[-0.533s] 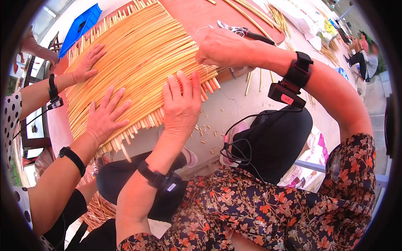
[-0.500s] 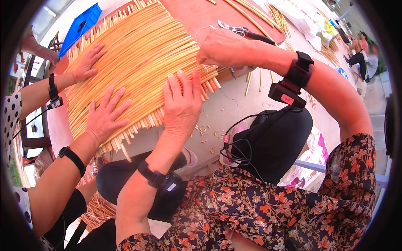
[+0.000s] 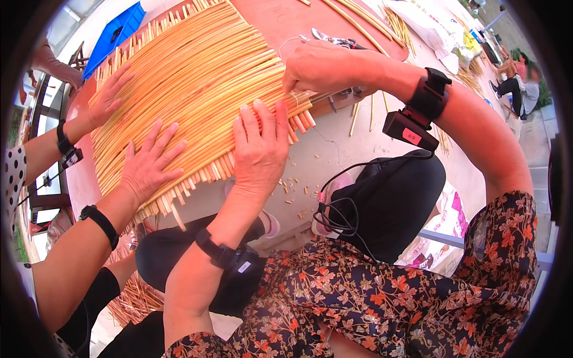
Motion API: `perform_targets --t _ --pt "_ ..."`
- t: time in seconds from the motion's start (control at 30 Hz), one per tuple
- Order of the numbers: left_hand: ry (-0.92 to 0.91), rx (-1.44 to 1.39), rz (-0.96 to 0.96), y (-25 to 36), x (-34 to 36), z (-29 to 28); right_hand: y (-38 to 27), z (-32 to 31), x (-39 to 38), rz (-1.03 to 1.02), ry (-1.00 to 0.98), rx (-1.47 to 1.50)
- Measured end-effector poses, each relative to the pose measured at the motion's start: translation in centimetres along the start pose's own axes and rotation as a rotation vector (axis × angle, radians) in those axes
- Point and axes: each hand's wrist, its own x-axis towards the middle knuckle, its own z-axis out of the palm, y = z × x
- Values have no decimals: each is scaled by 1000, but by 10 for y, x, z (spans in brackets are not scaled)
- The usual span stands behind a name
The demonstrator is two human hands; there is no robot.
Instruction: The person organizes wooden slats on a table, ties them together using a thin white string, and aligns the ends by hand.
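Observation:
A mat of straw-coloured reed stalks, laid side by side, slopes across the table. My left hand lies flat on its near right part, fingers stretched out and pressing on the stalks. At the mat's right edge my right hand is closed, fingertips pinched down close to the stalk ends; what they hold is hidden. A thin pale string loops out beside this hand. To the left, a co-worker's near hand rests spread on the mat, and the co-worker's far hand is at its left edge.
Pruning shears lie on the reddish table beyond my right hand, near loose stalks. A blue crate stands at the far left. Small cut stalk pieces litter the floor. Another person sits far right.
The co-worker's far hand has slid left toward the mat's edge, its fingers turning outward. My left hand stays in place; my right hand has shifted only slightly.

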Motion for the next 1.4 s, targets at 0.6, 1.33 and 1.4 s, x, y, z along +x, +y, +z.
perform_targets --t 0.6,1.33,1.4 --pt "23 -16 -2 0 -6 -4 -7 -6 25 -5 -157 59" --pt "4 -94 -15 -7 -17 -4 -30 -11 54 11 -316 -167" --pt "-1 -79 -14 -4 -18 -1 -29 -6 53 38 -301 -218"
